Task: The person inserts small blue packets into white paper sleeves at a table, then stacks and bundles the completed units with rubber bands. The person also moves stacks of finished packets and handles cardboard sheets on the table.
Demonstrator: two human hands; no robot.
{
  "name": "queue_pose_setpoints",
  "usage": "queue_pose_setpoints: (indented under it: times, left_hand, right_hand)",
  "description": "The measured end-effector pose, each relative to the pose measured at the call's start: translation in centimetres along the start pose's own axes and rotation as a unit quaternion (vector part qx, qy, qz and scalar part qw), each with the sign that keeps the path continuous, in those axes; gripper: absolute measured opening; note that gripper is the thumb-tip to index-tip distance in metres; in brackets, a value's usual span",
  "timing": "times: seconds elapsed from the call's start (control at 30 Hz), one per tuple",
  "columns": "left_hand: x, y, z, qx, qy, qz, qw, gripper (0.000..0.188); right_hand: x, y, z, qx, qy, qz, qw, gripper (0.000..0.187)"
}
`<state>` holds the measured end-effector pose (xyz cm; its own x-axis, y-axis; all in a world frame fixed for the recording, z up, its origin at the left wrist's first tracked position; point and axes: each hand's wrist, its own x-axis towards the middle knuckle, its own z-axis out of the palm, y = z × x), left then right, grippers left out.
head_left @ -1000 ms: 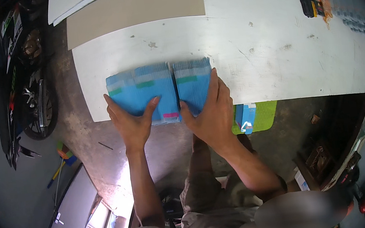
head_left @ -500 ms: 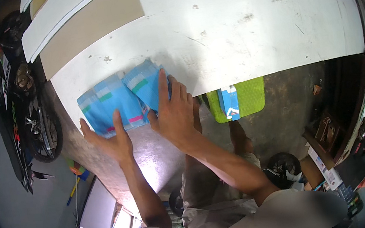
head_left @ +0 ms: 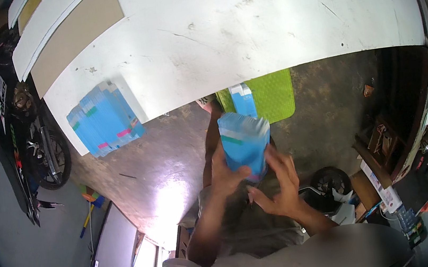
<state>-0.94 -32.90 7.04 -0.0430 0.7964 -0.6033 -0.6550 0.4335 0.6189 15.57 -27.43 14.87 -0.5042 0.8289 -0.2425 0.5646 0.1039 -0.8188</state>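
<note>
A bundle of flat blue cartons [head_left: 244, 138] with pale ends and a green patch is held upright over my lap. My left hand [head_left: 225, 177] grips it at the lower left, thumb across the front, its other fingers hidden behind. Beside the bundle's lower right edge is my right hand [head_left: 283, 186], thumb and fingers spread; blur hides whether the fingertips touch the cartons. A fanned pile of similar blue cartons [head_left: 103, 120] lies on the left end of the white table [head_left: 224, 41].
Below the table edge, a blue-and-white box [head_left: 242, 99] rests on a green seat [head_left: 276, 96]. Beige and white boards [head_left: 76, 35] lie at the table's far left. A motorcycle [head_left: 28, 140] stands to the left; a dark bin [head_left: 321, 200] is at lower right.
Both hands have left the pile on the table and moved right, over my lap, with one bundle of cartons taken along. My view has shifted slightly right.
</note>
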Motion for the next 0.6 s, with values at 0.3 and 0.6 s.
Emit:
queue_pose_setpoints:
  times: [0.3, 0.6]
  left_hand:
    - [2.0, -7.9, 2.1, 0.045, -0.097, -0.008, 0.994, 0.095]
    - [-0.7, 1.0, -2.3, 0.406, 0.13, 0.174, 0.888, 0.066]
  right_hand:
    - [-3.1, 10.7, -2.4, 0.554, -0.084, 0.238, 0.793, 0.1]
    - [5.6, 27.6, 2.2, 0.358, -0.064, 0.293, 0.885, 0.068]
